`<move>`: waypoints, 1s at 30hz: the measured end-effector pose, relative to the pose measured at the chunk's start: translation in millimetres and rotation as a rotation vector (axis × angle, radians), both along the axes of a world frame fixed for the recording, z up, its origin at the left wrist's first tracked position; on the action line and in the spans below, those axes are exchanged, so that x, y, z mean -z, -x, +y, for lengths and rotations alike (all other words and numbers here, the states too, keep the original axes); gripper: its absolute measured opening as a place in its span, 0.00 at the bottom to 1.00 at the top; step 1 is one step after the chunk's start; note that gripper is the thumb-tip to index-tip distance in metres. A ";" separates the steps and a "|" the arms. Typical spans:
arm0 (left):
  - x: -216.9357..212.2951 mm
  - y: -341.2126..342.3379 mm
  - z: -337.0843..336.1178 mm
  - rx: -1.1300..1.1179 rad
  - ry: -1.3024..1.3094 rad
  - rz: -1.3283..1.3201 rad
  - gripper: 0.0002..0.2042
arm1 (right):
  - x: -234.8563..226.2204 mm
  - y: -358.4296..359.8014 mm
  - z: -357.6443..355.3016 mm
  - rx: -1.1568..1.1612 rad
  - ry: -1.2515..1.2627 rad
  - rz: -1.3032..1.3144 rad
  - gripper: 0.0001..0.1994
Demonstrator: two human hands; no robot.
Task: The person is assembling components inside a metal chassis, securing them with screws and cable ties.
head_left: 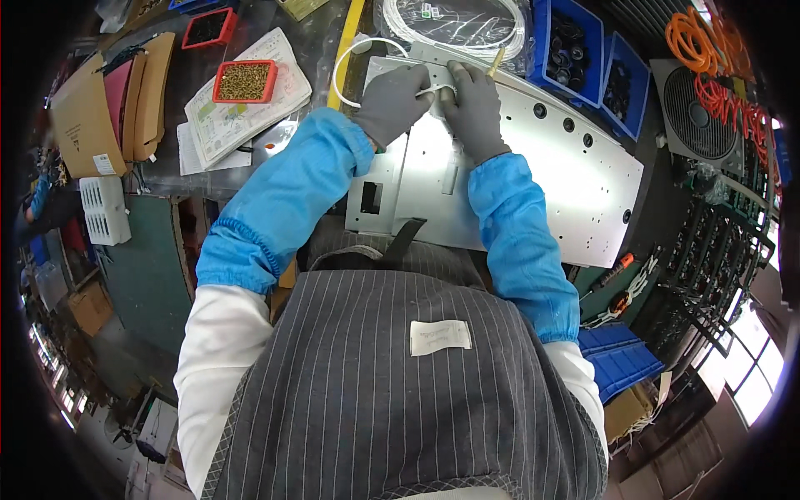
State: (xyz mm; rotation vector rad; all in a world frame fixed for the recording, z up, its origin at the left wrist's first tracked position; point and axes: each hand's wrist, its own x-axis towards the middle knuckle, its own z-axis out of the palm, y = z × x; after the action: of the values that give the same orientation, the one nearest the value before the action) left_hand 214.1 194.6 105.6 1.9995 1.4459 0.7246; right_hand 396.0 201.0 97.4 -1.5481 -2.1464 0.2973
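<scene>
My left hand [392, 102] and right hand [472, 108], both in grey gloves, press together on a small white part [439, 85] at the far edge of the metal panel [550, 179]. My fingers hide this part, so I cannot tell the exact grip. A white cable [354, 58] curves just beside.

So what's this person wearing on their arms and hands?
Both hands wear grey knit gloves: left hand, right hand. Bright blue elasticated oversleeves cover the forearms to the elbows, with white sleeves showing above them.
</scene>
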 end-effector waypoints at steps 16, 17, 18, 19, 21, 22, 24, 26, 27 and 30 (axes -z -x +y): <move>6.6 -14.5 -7.7 -0.140 0.001 0.064 0.12 | 2.0 -1.8 3.5 0.026 0.061 0.094 0.23; 6.8 -14.3 -7.2 -0.140 -0.004 0.068 0.12 | 2.7 -0.3 4.1 0.027 0.057 0.099 0.23; 6.9 -13.8 -6.8 -0.144 0.009 0.059 0.11 | 3.2 1.9 4.8 0.033 0.031 0.069 0.23; 7.8 -12.3 -8.9 -0.148 0.025 0.054 0.11 | 5.1 5.6 2.6 0.041 0.008 0.043 0.23; 13.2 -18.7 -16.8 -0.165 -0.050 0.040 0.12 | 4.7 -0.6 -1.3 0.006 -0.030 0.077 0.22; 14.5 -22.2 -16.8 -0.179 -0.123 0.017 0.12 | 1.6 -4.4 0.1 -0.027 -0.067 0.101 0.21; 17.5 -27.5 -17.5 -0.186 -0.115 0.052 0.13 | -18.0 -11.3 -23.6 0.007 0.010 0.215 0.19; 9.1 -31.7 -19.7 -0.187 -0.087 0.089 0.10 | -29.2 -24.1 -58.6 0.050 0.087 0.190 0.15; 13.0 -29.7 -19.2 -0.205 -0.083 0.119 0.10 | -34.4 -24.5 -75.0 0.006 0.128 0.205 0.14; 9.9 -24.5 -19.6 -0.234 -0.098 0.134 0.10 | -43.7 -23.7 -111.3 0.010 0.238 0.258 0.13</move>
State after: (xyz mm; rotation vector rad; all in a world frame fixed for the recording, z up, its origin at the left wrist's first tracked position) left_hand 238.6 175.1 95.7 2.0052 1.7760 0.7846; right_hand 419.7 89.7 141.1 -1.5490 -1.9564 0.7303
